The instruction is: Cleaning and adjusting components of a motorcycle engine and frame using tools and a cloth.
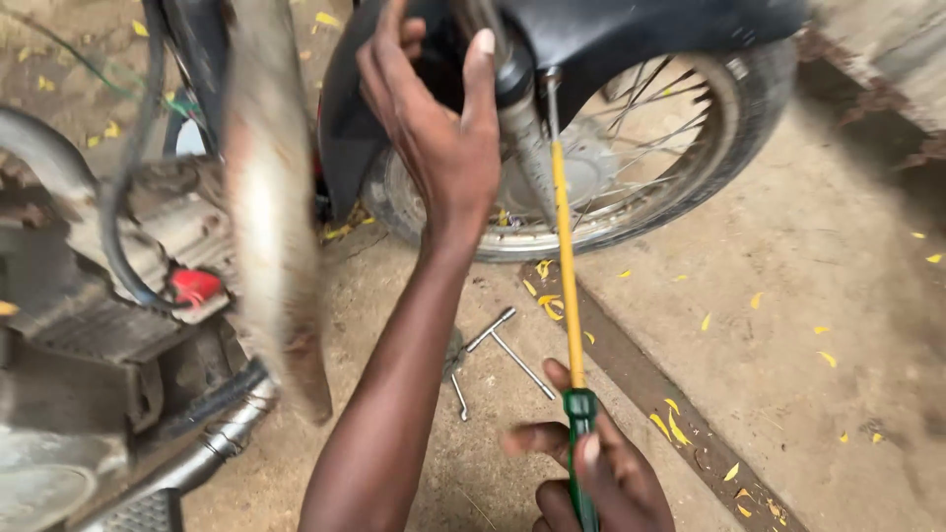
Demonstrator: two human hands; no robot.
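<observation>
A right hand (601, 473), partly cut off below, is gripping a green-handled screwdriver (569, 296), its long yellow shaft reaching up to the steel fork (522, 128) beside a spoked wheel (680, 148). The left hand (439, 118) is curling around the fork. A metal T-wrench (503, 345) is lying on the dusty floor (788, 325).

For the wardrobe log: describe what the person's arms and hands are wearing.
Nothing worn shows. The left hand and its forearm are bare down to the frame's bottom edge: no sleeve, glove, watch or ring visible. The right hand is bare too; its wrist is cut off by the frame. Fingernails are short and unpainted.
</observation>
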